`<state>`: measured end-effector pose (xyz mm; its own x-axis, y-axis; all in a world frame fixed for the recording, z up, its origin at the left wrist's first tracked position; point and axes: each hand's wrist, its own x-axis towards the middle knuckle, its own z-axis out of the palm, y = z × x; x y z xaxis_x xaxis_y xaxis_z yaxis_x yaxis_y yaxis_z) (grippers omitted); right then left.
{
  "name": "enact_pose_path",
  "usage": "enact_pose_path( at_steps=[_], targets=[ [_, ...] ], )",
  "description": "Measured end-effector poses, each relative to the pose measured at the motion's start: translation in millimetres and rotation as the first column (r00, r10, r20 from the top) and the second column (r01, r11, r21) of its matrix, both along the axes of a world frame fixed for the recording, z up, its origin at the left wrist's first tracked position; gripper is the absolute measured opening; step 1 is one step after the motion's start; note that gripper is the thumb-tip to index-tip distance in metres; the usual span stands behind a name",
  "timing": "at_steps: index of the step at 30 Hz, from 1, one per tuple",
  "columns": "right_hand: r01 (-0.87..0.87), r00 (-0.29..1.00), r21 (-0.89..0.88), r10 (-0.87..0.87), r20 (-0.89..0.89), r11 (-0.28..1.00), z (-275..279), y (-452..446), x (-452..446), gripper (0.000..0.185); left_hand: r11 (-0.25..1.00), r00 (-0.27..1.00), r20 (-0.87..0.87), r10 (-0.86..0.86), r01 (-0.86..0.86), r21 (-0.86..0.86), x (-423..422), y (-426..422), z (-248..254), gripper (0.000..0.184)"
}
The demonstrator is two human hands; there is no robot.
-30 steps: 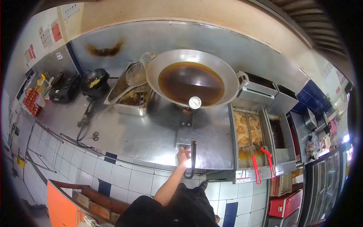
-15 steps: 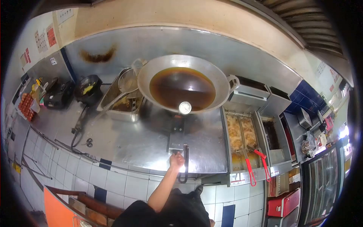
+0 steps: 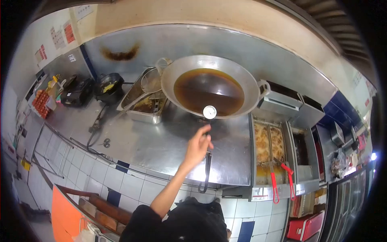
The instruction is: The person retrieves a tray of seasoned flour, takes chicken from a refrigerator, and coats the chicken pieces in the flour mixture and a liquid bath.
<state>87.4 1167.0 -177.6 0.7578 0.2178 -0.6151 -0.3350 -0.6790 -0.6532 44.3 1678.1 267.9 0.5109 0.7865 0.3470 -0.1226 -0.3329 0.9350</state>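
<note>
My left hand [image 3: 196, 149] reaches over the steel counter, its fingers apart and stretched towards the near rim of a large wok [image 3: 167, 86]. Just beyond the fingertips, a round dial thermometer [image 3: 209, 112] sits at that rim. Dark brown oil [image 3: 209, 90] fills much of the wok. A dark fitting below the dial is mostly covered by my fingers; whether they touch it I cannot tell. A black strap-like handle [image 3: 207, 173] hangs over the counter's front edge beside my wrist. Only a sliver of my right hand [image 3: 229, 233] shows at the bottom, fingers hidden.
On the right, a fryer holds baskets of frying food [image 3: 264, 143] with red handles [image 3: 275, 187]. Left of the wok, a wire strainer [image 3: 151, 80] rests over a steel tray [image 3: 145, 117]. Scissors [image 3: 106, 143], a black pan [image 3: 109, 86] and eggs [image 3: 41, 105] are further left.
My left hand has moved up and away from the counter's front edge towards the thermometer, and its curled fingers have opened out. The whole view has shifted slightly.
</note>
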Motion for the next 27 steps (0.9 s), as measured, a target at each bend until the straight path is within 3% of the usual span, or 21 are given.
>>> enact_pose_path(
  at_steps=[2,5,6,8,12,14,16,17,19,21,22,24,25,27],
  targets=[
    [-0.061,0.998,-0.004,0.061,-0.02,0.998,2.2,10.2,17.1,0.024,0.975,0.996,-0.029,-0.089,0.081,-0.208,-22.7,-38.4,-24.4,0.034],
    [-0.175,0.983,-0.011,0.174,-0.056,0.985,9.2,35.8,50.2,0.023,0.898,0.937,-0.31,-0.161,0.009,-0.44,-53.1,-103.3,-124.3,0.03],
    [-0.217,0.974,-0.006,0.217,-0.064,0.976,11.5,45.1,63.8,0.023,0.936,0.853,-0.485,-0.194,0.012,-0.352,-65.4,-123.8,-171.5,0.035],
    [-0.308,0.948,0.01,0.307,-0.087,0.951,17.7,69.3,95.3,0.023,0.973,0.394,-0.892,-0.222,0.154,-0.174,-97.8,-168.3,-188.6,0.035],
    [-0.507,0.853,0.041,0.508,-0.122,0.861,26.3,145.5,157.5,0.023,0.978,0.467,-0.87,-0.161,-0.042,-0.204,-122.8,-209.4,-178.7,0.033],
    [-0.615,0.778,0.053,0.616,-0.119,0.787,28.0,195.3,189.6,0.023,0.934,0.627,-0.763,-0.155,-0.159,-0.32,-121.3,-203.2,-155.4,0.034],
    [-0.721,0.681,0.065,0.723,-0.121,0.69,35.4,250.4,209.6,0.023,0.882,0.675,-0.738,-0.01,-0.342,-0.325,-127.3,-193.7,-137.9,0.038],
    [-0.767,0.628,0.072,0.77,-0.116,0.637,38.8,282.8,212.6,0.023,0.835,0.691,-0.712,0.121,-0.459,-0.303,-131.1,-192.2,-161.0,0.037],
    [-0.838,0.529,0.094,0.843,-0.097,0.537,49.0,348.4,207.4,0.023,0.738,0.68,-0.669,0.299,-0.609,-0.289,-146.8,-196.9,-190.0,0.037],
    [-0.89,0.436,0.11,0.896,-0.08,0.443,59.4,402.5,189.8,0.023,0.719,0.228,-0.92,0.318,-0.691,0.077,-161.4,-207.1,-193.5,0.034],
    [-0.91,0.392,0.116,0.917,-0.073,0.398,65.4,426.1,175.7,0.023,0.641,0.414,-0.84,0.349,-0.76,-0.109,-173.8,-210.7,-174.3,0.035],
    [-0.943,0.298,0.133,0.952,-0.062,0.304,77.0,465.6,137.0,0.023,0.524,0.564,-0.709,0.424,-0.791,-0.316,-198.4,-213.6,-155.0,0.035],
    [-0.958,0.246,0.139,0.967,-0.064,0.252,82.9,480.6,114.8,0.023,0.506,0.568,-0.696,0.44,-0.797,-0.331,-206.3,-217.5,-159.8,0.035],
    [-0.974,0.158,0.154,0.985,-0.073,0.168,91.6,502.7,65.1,0.023,0.52,0.478,-0.721,0.501,-0.833,-0.19,-229.2,-218.3,-171.6,0.037]
  ],
)
